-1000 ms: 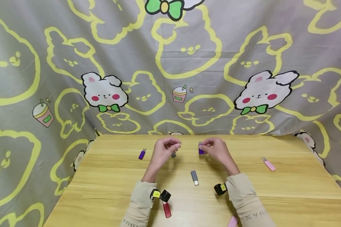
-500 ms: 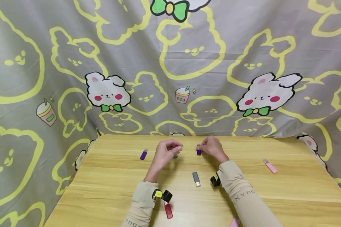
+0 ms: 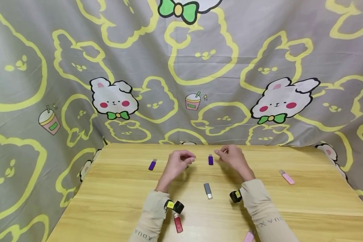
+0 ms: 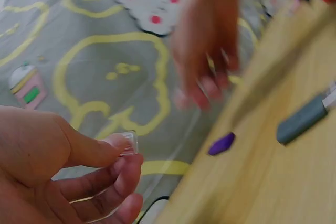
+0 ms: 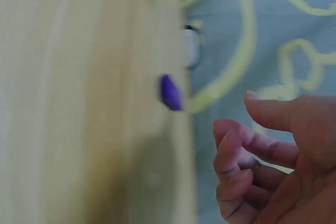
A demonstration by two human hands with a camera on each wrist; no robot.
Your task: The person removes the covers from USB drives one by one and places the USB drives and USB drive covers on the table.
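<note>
Between thumb and fingertips, the left hand (image 3: 176, 164) pinches a small clear cap (image 4: 130, 143), plain in the left wrist view. Just right of it, a purple USB stick (image 3: 210, 160) lies on the table near the back edge, metal plug pointing away. The right hand (image 3: 232, 158) hovers to the right of that stick without touching it; in the right wrist view this hand (image 5: 268, 166) has a gap between thumb and loosely bent fingers, holding nothing. Partly hidden under the left hand is a small dark stick.
A second purple stick (image 3: 152, 165) lies at the left. A grey stick (image 3: 207, 191) sits mid-table, a red one (image 3: 178, 224) beside the left sleeve, and pink ones at the right (image 3: 287, 177) and by the right sleeve (image 3: 249, 236). A patterned curtain hangs behind the table.
The right hand has let go of the purple stick and moved slightly right, leaving it on the table. The left hand has barely moved.
</note>
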